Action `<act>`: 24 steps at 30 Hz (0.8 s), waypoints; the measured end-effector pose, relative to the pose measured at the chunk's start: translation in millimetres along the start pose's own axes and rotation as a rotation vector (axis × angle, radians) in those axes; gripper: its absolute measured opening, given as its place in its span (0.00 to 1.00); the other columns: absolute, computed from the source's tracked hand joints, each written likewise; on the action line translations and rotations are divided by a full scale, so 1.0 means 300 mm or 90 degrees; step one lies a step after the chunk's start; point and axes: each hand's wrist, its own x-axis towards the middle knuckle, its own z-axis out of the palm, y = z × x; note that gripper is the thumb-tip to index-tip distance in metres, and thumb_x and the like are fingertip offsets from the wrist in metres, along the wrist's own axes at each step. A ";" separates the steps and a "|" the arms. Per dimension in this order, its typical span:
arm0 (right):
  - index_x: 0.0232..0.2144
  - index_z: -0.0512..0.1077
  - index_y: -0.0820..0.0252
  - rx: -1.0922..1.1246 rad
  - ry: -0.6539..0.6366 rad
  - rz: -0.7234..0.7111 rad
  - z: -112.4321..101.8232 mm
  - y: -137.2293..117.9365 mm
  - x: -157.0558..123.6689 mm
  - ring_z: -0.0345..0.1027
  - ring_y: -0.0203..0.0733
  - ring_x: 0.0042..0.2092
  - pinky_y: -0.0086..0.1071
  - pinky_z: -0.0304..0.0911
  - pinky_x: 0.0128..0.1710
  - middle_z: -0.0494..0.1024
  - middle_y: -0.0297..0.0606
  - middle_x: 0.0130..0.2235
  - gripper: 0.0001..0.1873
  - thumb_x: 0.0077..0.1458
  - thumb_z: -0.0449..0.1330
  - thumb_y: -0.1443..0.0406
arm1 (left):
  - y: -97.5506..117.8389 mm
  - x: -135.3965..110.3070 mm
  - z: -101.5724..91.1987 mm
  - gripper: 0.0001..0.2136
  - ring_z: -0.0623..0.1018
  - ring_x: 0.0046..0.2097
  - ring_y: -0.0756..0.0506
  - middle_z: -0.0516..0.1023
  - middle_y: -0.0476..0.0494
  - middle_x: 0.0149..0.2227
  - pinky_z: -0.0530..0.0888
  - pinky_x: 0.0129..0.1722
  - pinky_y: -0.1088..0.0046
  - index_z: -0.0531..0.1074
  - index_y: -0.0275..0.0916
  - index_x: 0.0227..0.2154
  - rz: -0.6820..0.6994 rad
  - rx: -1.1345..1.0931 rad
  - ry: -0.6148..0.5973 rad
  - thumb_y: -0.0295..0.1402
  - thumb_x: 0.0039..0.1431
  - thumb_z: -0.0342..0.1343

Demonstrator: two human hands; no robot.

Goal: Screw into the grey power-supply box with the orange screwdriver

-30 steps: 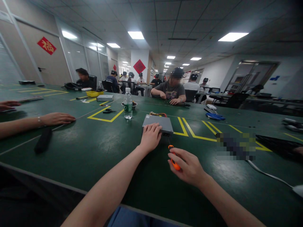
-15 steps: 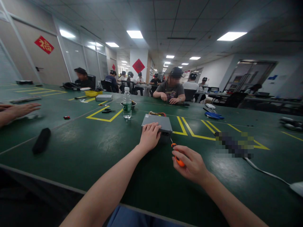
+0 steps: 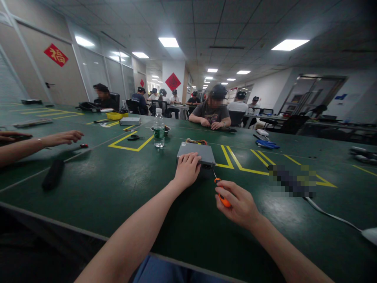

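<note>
A grey metal box (image 3: 198,152) with coloured wires at its far end lies on the green table (image 3: 118,184). My left hand (image 3: 187,169) rests on the box's near left corner, fingers curled over its top edge. My right hand (image 3: 237,204) is closed round an orange-handled screwdriver (image 3: 221,194). The screwdriver's thin shaft points at the near right corner of the box.
A water bottle (image 3: 159,128) stands left of the box, with a dark bowl (image 3: 165,130) behind it. A black oblong object (image 3: 53,174) lies at left near another person's hand (image 3: 60,138). Blue gloves (image 3: 267,144) and a white cable (image 3: 330,215) lie at right. Other people sit across the table.
My right hand has shifted the screwdriver slightly up and right, toward the box's corner. The neighbour's hand at left has moved about over the table.
</note>
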 end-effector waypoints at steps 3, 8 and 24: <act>0.43 0.66 0.65 0.020 -0.055 -0.009 -0.012 -0.010 0.011 0.70 0.45 0.39 0.34 0.69 0.32 0.70 0.51 0.41 0.12 0.56 0.52 0.65 | -0.001 0.003 -0.002 0.12 0.64 0.56 0.43 0.68 0.44 0.53 0.59 0.55 0.60 0.65 0.42 0.46 0.001 -0.001 -0.001 0.32 0.60 0.47; 0.48 0.66 0.66 0.023 -0.162 -0.045 -0.015 -0.022 0.024 0.71 0.47 0.40 0.36 0.69 0.34 0.71 0.54 0.46 0.17 0.60 0.48 0.62 | -0.003 0.007 -0.005 0.12 0.65 0.55 0.43 0.69 0.44 0.53 0.60 0.54 0.60 0.65 0.42 0.47 0.001 -0.007 0.003 0.32 0.60 0.48; 0.48 0.64 0.60 0.073 -0.094 0.043 -0.017 -0.022 -0.011 0.72 0.42 0.38 0.35 0.69 0.35 0.71 0.48 0.46 0.15 0.60 0.53 0.60 | 0.005 0.002 0.000 0.12 0.65 0.56 0.43 0.69 0.44 0.53 0.60 0.54 0.60 0.65 0.43 0.46 -0.007 -0.010 0.003 0.31 0.59 0.49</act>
